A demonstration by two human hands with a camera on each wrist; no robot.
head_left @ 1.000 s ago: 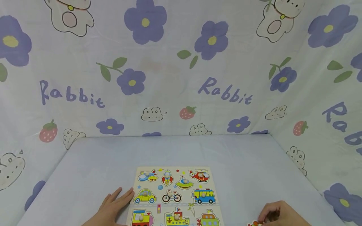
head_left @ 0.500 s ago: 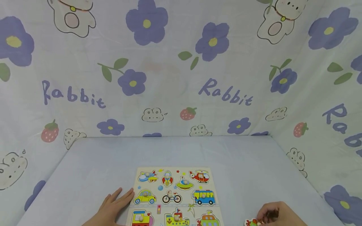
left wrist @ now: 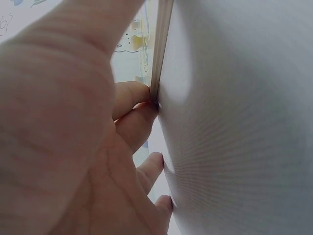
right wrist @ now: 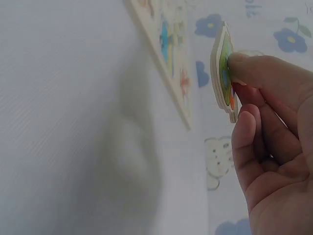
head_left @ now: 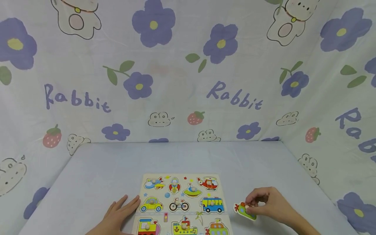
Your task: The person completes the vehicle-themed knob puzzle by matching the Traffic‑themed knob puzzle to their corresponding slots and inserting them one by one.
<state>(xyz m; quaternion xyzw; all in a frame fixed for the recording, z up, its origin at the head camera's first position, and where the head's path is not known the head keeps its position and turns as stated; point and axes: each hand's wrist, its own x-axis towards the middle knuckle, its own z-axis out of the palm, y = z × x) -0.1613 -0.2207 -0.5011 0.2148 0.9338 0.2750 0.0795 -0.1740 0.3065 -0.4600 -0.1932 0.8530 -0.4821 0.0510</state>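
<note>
A wooden peg puzzle board (head_left: 167, 213) with vehicle pictures lies on the table, its near edge cut off in the head view. My left hand (head_left: 117, 216) rests flat at its left side with spread fingers, fingertips against the board's edge (left wrist: 159, 54). To the right of the board, my right hand (head_left: 267, 206) pinches a green and orange submarine puzzle piece (head_left: 244, 212) by its knob, between thumb and fingers. In the right wrist view the piece (right wrist: 222, 73) is lifted and tilted above the table. A matching submarine picture without a knob (head_left: 218, 229) shows at the board's lower right.
Other knobbed pieces sit in the board: a bus (head_left: 212, 205), a bicycle (head_left: 179, 205), a car (head_left: 151, 205), a helicopter (head_left: 208, 183) and several more. A pale cloth covers the table (head_left: 182, 156). Printed fabric walls (head_left: 176, 98) rise at the back and sides.
My right hand has lifted the submarine piece and moved it left and farther forward, closer to the board. My left hand has stayed at the board's edge.
</note>
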